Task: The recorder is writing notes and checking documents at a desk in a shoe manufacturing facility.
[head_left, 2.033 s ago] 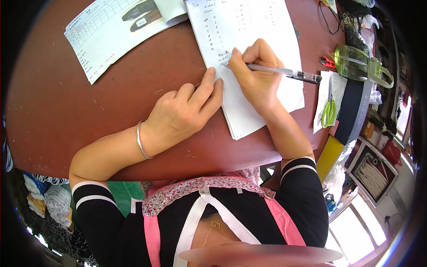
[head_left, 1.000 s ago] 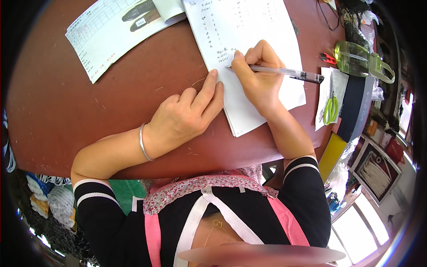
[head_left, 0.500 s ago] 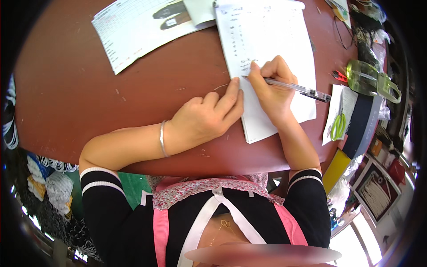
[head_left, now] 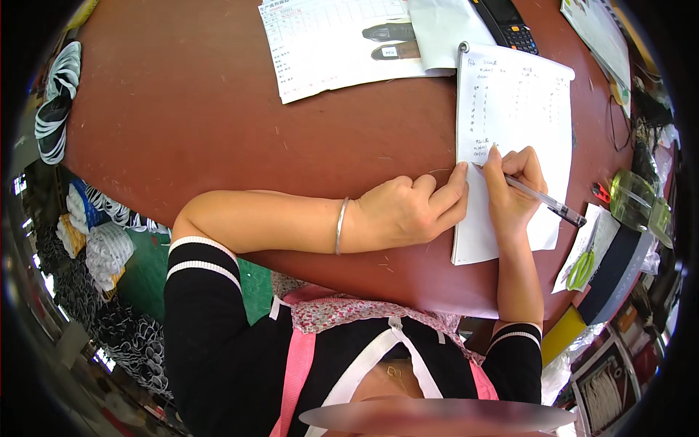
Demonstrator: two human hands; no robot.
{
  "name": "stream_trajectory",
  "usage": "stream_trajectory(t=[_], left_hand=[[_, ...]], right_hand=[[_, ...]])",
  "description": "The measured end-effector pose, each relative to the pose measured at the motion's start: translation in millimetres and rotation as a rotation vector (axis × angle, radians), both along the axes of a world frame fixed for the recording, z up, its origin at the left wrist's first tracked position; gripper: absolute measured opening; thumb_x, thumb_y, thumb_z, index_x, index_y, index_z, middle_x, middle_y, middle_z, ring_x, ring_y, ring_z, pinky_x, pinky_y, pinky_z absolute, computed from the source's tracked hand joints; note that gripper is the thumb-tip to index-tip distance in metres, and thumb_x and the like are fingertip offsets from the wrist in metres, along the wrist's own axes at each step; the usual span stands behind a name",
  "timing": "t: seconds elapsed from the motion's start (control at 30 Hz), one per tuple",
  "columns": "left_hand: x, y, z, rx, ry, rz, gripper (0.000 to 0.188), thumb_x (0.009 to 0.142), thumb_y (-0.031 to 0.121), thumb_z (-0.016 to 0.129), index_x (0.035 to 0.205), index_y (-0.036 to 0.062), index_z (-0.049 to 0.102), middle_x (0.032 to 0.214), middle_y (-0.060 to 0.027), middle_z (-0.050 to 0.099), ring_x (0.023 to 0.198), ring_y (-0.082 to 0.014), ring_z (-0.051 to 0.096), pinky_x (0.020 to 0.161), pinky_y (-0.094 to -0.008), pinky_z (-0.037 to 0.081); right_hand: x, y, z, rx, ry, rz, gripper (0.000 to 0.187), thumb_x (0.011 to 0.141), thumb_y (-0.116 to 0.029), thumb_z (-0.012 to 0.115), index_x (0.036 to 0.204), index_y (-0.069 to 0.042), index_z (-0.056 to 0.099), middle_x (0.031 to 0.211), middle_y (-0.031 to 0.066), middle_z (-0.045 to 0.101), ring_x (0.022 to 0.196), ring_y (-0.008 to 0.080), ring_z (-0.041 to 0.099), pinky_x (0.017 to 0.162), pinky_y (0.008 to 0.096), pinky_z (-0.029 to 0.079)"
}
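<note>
A white notepad (head_left: 535,109) with handwritten columns lies on the reddish-brown table (head_left: 218,138), right of centre. My right hand (head_left: 513,197) rests on it, fingers closed around a clear gel pen (head_left: 550,205). The pen's tip meets the paper just under the lowest handwritten lines. Along the pad's left edge lies my left hand (head_left: 408,213), holding nothing visible; its index finger reaches out to the paper and the other fingers are loosely bent. The left thumb is mostly hidden.
Printed sheets (head_left: 320,62) with shoe pictures lie beyond, near a black handheld keypad device (head_left: 513,29). To the right are green-handled scissors (head_left: 581,271), a green bottle (head_left: 630,202), a red-handled tool (head_left: 600,192) and a dark box (head_left: 619,275). White-and-black cords (head_left: 58,105) hang at the left edge.
The view has shifted, so the table and pad appear farther right and lower, and the keypad device has come into sight. Both hands keep nearly the same places on the pad.
</note>
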State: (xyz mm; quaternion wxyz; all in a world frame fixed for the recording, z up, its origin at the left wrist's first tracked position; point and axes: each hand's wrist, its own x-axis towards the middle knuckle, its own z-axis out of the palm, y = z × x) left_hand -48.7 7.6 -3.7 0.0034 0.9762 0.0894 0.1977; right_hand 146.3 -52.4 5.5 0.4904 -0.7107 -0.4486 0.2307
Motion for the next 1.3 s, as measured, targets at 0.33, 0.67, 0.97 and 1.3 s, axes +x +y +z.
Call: stream_trajectory(t=[0.33, 0.67, 0.97, 1.3], left_hand=[[1.3, 0.4, 1.9, 0.022, 0.003, -0.006, 0.032, 0.083, 0.013, 0.063, 0.113, 0.0057, 0.07, 0.133, -0.0176, 0.067, 0.058, -0.0074, 0.045, 0.045, -0.0172, 0.04], [-0.1, 8.3, 10.3, -0.037, 0.054, -0.038, 0.038, 0.083, 0.007, 0.064, 0.12, 0.004, 0.069, 0.138, -0.0185, 0.064, 0.062, -0.0101, 0.052, 0.05, -0.0198, 0.045], [2.6, 8.4, 7.8, -0.063, 0.024, -0.055, 0.039, 0.083, 0.005, 0.066, 0.121, 0.0022, 0.069, 0.136, -0.0198, 0.065, 0.06, -0.0104, 0.048, 0.049, -0.0194, 0.043], [2.5, 7.4, 9.2, -0.053, 0.036, -0.054, 0.036, 0.084, 0.007, 0.067, 0.12, 0.0024, 0.07, 0.136, -0.0191, 0.065, 0.061, -0.0104, 0.049, 0.048, -0.0194, 0.043]], right_hand=[[3.3, -2.9, 0.2, -0.006, -0.036, -0.012, 0.039, 0.09, 0.003, 0.072, 0.07, -0.008, 0.041, 0.058, -0.0041, 0.046, 0.056, 0.0007, 0.035, 0.049, 0.0229, 0.029], [-2.3, 4.0, -0.1, 0.035, -0.079, -0.015, 0.037, 0.087, 0.0, 0.073, 0.069, -0.007, 0.042, 0.056, -0.002, 0.044, 0.053, 0.0037, 0.036, 0.046, 0.026, 0.032], [2.9, 3.0, -2.2, 0.055, -0.123, -0.01, 0.037, 0.086, 0.0, 0.072, 0.069, -0.007, 0.04, 0.053, -0.0021, 0.041, 0.049, 0.0051, 0.034, 0.044, 0.0268, 0.03], [4.0, 1.7, -2.9, 0.079, -0.142, 0.004, 0.038, 0.086, 0.0, 0.073, 0.068, -0.007, 0.04, 0.053, -0.0016, 0.042, 0.049, 0.0052, 0.035, 0.044, 0.0266, 0.03]])
